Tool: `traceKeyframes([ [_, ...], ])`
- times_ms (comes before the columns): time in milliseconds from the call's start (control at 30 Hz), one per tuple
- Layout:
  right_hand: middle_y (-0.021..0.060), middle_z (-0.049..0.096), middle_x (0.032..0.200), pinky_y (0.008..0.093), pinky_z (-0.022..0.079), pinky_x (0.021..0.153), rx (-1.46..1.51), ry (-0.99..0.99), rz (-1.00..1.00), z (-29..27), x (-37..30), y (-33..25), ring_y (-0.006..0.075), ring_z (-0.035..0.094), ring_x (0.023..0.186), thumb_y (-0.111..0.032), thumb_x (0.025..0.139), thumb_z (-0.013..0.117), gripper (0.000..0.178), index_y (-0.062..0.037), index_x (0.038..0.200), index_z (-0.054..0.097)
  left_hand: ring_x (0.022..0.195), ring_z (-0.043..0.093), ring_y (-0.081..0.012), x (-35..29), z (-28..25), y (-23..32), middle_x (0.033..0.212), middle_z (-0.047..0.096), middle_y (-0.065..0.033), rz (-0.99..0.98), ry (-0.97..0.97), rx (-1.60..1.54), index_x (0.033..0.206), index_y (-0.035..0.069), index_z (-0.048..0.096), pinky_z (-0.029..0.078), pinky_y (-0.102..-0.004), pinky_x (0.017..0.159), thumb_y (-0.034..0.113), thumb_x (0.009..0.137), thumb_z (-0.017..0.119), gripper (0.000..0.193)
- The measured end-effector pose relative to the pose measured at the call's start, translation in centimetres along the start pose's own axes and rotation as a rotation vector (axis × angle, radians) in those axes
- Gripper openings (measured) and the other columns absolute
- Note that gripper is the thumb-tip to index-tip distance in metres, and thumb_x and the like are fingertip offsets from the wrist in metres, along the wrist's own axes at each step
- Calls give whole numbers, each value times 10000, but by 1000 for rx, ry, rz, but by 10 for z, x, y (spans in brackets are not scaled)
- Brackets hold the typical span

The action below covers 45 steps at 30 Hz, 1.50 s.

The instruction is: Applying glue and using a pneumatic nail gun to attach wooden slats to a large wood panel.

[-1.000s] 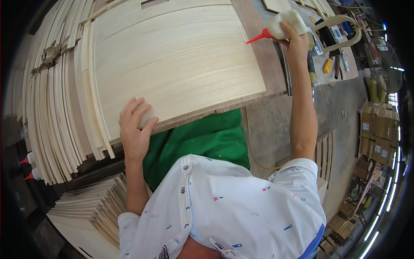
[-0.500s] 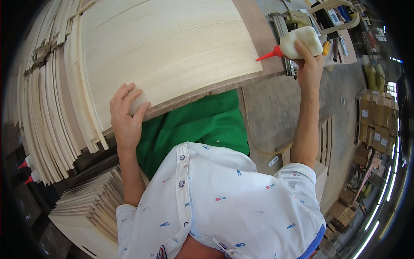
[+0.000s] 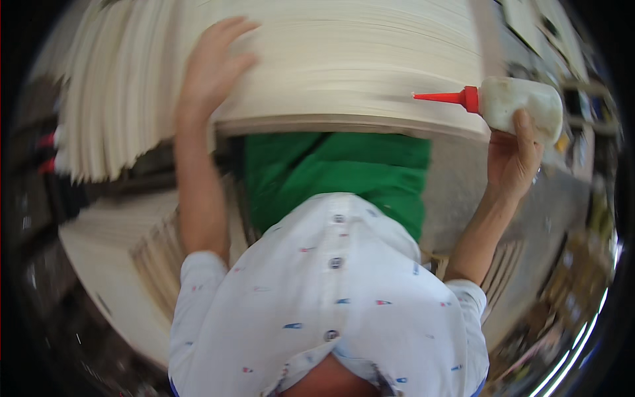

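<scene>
My right hand is wrapped round a whitish squeeze glue bottle with a red nozzle. The bottle lies on its side in the air, its red tip pointing left over the front right part of a pale wooden panel. My left hand is over the panel's left part, a little blurred, with fingers spread and nothing in them. Whether its palm touches the wood I cannot tell. The panel lies flat on the work surface in front of me.
Long thin wooden strips are stacked left of the panel. Two more red-tipped bottles stand at the far left. Stacked boards are at lower left, cardboard boxes at right. Green cloth hangs below the panel edge.
My left hand has moved farther forward over the panel. The bottle in my right hand has tipped level and its nozzle has lifted off the panel's corner. The view has turned.
</scene>
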State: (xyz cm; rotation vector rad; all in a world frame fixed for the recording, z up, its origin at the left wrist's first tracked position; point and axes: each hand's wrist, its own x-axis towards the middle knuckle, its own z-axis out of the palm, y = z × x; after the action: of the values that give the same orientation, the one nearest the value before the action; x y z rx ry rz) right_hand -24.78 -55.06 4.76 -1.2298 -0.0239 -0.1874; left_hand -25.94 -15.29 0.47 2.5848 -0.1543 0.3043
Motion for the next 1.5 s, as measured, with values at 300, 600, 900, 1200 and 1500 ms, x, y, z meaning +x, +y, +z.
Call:
traceKeyframes([
  [300,91,642,1078,325,508,888,180,-422,261,165,-37,100,180,624,998,-66,809,747,427,10,1187,563,1344,316,-416,10,-4,-31,1393,427,-263,-57,-211,177,1353,25,472,273,-440,1132,132,726,688,671],
  [600,87,633,1120,308,495,898,78,-491,261,189,-45,124,169,614,1011,-65,792,778,498,11,1211,520,1348,316,-420,5,3,-42,1411,416,-255,-88,-144,156,1368,50,468,265,-448,1135,130,744,695,668],
  [900,78,652,1082,316,492,895,-3,-366,217,144,-36,98,171,616,1007,-46,790,766,416,1,1158,579,1359,307,-401,10,-1,-33,1420,404,-248,-91,-201,168,1371,43,462,263,-426,1142,107,726,694,689],
  [1200,87,659,1083,339,483,912,-84,-153,137,51,-20,52,191,623,1010,46,756,748,429,9,1157,599,1352,308,-416,13,-5,-24,1422,387,-265,-122,-229,177,1329,33,508,264,-456,1138,129,758,671,602],
  [1500,73,671,1074,320,484,899,-185,8,-58,-54,-12,13,177,626,993,61,772,737,390,0,1140,622,1406,290,-331,1,-3,-42,1482,377,-185,-126,-173,12,1393,137,490,239,-394,1156,72,735,611,672],
])
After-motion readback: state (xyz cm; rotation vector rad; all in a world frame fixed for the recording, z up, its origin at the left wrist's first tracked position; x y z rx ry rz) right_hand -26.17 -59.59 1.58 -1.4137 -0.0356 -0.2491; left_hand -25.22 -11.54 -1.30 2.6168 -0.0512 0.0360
